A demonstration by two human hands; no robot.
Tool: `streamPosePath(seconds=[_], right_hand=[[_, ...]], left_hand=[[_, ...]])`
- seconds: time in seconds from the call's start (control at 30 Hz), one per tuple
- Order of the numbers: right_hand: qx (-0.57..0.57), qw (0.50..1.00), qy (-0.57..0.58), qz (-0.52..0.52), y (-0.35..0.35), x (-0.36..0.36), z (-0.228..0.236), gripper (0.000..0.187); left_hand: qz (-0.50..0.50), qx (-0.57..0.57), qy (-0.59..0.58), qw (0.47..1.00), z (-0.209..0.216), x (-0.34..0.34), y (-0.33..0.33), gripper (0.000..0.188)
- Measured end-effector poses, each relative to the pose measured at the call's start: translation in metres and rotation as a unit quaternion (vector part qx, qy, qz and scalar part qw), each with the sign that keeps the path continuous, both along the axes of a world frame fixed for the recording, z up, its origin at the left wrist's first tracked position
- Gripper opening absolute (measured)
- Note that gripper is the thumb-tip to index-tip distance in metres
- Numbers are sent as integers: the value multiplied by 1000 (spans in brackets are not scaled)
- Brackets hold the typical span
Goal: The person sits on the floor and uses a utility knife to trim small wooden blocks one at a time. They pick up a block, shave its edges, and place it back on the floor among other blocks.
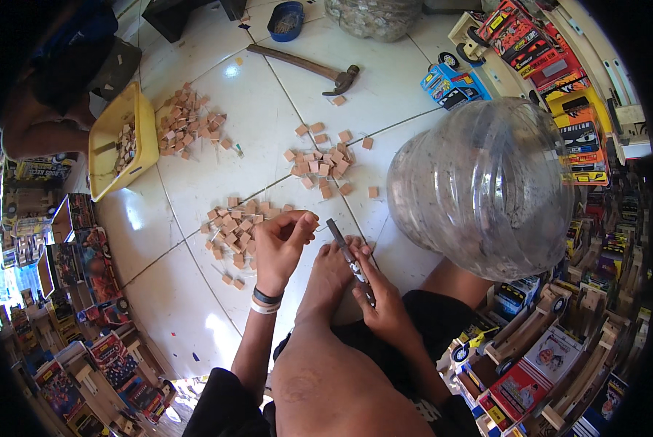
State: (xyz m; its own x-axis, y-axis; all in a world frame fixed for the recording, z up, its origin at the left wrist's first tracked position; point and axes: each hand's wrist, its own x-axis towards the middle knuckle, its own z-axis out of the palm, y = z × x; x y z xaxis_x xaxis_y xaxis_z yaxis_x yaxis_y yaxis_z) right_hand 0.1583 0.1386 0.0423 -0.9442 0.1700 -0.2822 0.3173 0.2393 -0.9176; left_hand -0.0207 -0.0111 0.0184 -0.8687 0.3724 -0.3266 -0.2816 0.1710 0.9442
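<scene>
The right hand (pixel 385 306) clasps a slim dark-grey metal tool (pixel 339 234); a loosened grip could jab the left hand (pixel 286 239), fingertips pinched just beside.

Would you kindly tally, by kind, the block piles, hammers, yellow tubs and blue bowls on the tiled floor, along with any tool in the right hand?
Block piles: 3
Hammer: 1
Yellow tub: 1
Blue bowl: 1
Tool in the right hand: 1
Total: 7
</scene>
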Motion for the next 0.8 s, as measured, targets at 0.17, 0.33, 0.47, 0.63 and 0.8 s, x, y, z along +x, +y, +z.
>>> streamPosePath(seconds=[0.17, 0.33, 0.47, 0.63, 0.8], right_hand=[[17, 1000, -6, 2, 5, -1, 6, 70], [32, 999, -11, -16, -4, -5, 5, 69], [53, 998, 2, -18, -6, -4, 4, 68], [67, 998, 3, -17, -8, -4, 2, 67], [42, 999, -2, -19, -10, -3, 3, 68]], left_hand=[[42, 66, -38, 996, -2, 16, 10, 30], [117, 157, -118, 974, -5, 30, 16, 22], [142, 187, -143, 961, -7, 33, 17, 20], [168, 206, -136, 955, -5, 36, 18, 18], [147, 201, -120, 961, -4, 35, 15, 15]])
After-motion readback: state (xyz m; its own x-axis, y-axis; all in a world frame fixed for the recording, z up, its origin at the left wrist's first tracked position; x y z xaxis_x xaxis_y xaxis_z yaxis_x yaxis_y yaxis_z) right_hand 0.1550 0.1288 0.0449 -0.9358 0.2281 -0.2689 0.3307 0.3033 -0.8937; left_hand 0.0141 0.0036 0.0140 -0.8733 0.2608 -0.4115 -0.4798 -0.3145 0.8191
